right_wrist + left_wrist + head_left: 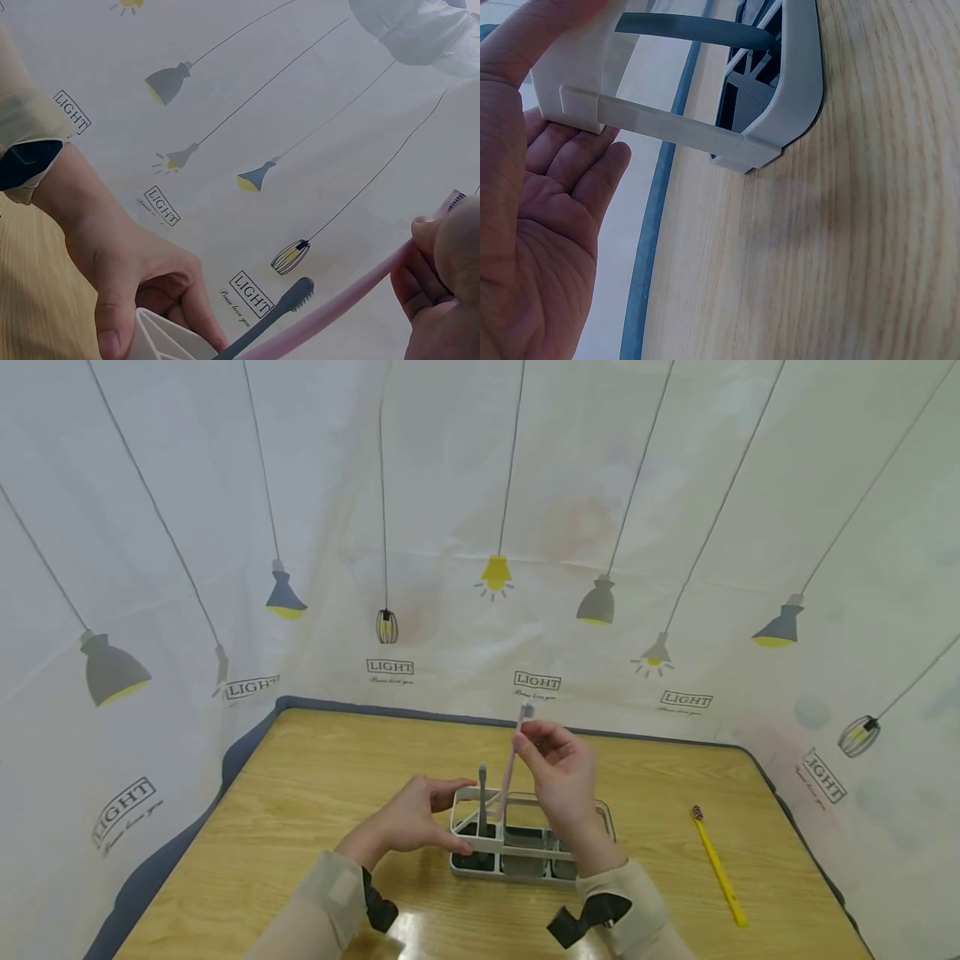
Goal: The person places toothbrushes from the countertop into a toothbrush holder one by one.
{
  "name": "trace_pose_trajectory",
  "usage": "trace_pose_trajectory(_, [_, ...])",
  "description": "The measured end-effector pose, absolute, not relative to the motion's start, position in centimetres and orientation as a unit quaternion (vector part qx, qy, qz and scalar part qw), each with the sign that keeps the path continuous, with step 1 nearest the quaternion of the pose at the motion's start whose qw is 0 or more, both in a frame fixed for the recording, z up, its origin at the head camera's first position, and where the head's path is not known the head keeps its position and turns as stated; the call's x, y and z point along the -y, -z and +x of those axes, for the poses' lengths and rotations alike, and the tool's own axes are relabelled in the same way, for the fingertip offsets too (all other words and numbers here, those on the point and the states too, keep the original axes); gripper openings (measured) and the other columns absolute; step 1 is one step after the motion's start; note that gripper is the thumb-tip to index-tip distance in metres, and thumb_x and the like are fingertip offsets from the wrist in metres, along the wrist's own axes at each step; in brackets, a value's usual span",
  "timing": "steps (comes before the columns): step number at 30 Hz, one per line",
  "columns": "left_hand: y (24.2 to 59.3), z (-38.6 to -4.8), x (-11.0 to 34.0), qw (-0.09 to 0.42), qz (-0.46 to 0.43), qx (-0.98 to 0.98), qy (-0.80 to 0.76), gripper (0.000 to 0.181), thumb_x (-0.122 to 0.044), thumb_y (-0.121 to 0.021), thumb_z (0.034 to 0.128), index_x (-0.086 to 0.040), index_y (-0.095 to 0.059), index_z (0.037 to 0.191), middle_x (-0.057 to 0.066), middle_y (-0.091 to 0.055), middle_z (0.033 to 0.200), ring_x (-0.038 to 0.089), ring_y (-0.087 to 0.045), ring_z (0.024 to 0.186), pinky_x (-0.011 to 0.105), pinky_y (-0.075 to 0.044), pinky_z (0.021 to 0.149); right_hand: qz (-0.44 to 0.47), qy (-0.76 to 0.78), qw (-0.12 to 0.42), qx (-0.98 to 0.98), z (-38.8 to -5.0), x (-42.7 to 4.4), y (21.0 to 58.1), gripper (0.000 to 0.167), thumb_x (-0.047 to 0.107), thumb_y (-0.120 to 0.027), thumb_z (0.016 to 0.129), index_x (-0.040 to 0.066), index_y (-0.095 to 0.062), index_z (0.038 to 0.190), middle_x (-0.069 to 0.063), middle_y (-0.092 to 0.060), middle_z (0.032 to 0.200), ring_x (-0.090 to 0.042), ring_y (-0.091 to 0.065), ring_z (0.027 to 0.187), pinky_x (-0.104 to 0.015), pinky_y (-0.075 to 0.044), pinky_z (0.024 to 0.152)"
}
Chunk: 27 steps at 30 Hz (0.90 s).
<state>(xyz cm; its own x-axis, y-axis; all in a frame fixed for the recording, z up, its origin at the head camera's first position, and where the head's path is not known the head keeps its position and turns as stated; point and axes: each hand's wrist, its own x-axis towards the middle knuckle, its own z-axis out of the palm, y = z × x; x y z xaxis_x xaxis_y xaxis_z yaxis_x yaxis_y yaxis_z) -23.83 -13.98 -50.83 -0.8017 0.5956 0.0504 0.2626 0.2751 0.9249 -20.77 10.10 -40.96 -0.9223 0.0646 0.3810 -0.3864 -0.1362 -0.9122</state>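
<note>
A white toothbrush holder (525, 878) with dark and grey compartments stands on the table. My left hand (411, 817) grips its left end between thumb and fingers; the left wrist view shows that hand (551, 187) around the holder's white frame (667, 126). A grey toothbrush (482, 802) stands upright in the left part of the holder. My right hand (562, 777) pinches a pink toothbrush (510, 768) near its bristled head, its lower end down in the holder beside the grey one. In the right wrist view the pink toothbrush (330, 311) slants past the grey toothbrush (266, 319).
A yellow toothbrush (720, 868) lies on the wooden table (315, 777), to the right of the holder. Behind the table's dark blue edge hangs a white sheet (450, 485) printed with lamps.
</note>
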Motion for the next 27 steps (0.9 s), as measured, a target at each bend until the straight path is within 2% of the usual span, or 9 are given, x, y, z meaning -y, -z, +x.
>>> trace_pose_trajectory(6, [51.0,-23.9,13.9,0.159,0.282,-0.780,-0.536,0.097,-0.027,-0.099,0.0770,-0.004,-0.050,0.157,0.011,-0.053,0.156,0.030,-0.052,0.142,0.042,-0.044,0.115,0.127,-0.739,0.138,0.647,-20.6,-9.7,42.1,0.010,-0.006,-0.072,0.098,-0.008,-0.072,0.108,-0.023,-0.070,0.106,-0.020,-0.068,0.091,-0.025,-0.059,0.082])
trace_pose_trajectory(14, [51.0,-23.9,13.9,0.159,0.279,-0.786,-0.528,0.098,-0.031,-0.100,0.0755,-0.008,-0.051,0.157,0.007,-0.053,0.156,0.024,-0.052,0.142,0.042,-0.044,0.115,0.119,-0.718,0.126,0.674,-20.2,-9.5,44.6,0.010,-0.005,-0.074,0.097,-0.008,-0.072,0.106,-0.017,-0.072,0.101,-0.021,-0.070,0.090,-0.026,-0.060,0.081])
trace_pose_trajectory(20, [50.9,-24.0,13.9,0.154,0.280,-0.788,-0.525,0.098,-0.030,-0.100,0.0751,-0.006,-0.051,0.157,0.011,-0.053,0.156,0.030,-0.051,0.142,0.044,-0.043,0.116,0.107,-0.726,0.120,0.669,-20.1,-9.1,46.0,0.010,-0.007,-0.075,0.094,-0.011,-0.071,0.103,-0.019,-0.072,0.099,-0.019,-0.071,0.090,-0.026,-0.061,0.081])
trace_pose_trajectory(27, [51.0,-23.9,14.0,0.152,0.279,-0.789,-0.526,0.096,-0.029,-0.099,0.0759,-0.007,-0.052,0.156,0.012,-0.054,0.155,0.033,-0.052,0.142,0.047,-0.043,0.116,0.103,-0.700,0.111,0.698,-19.7,-8.9,46.9,0.008,-0.008,-0.076,0.094,-0.005,-0.073,0.101,-0.016,-0.072,0.099,-0.024,-0.072,0.093,-0.027,-0.062,0.083])
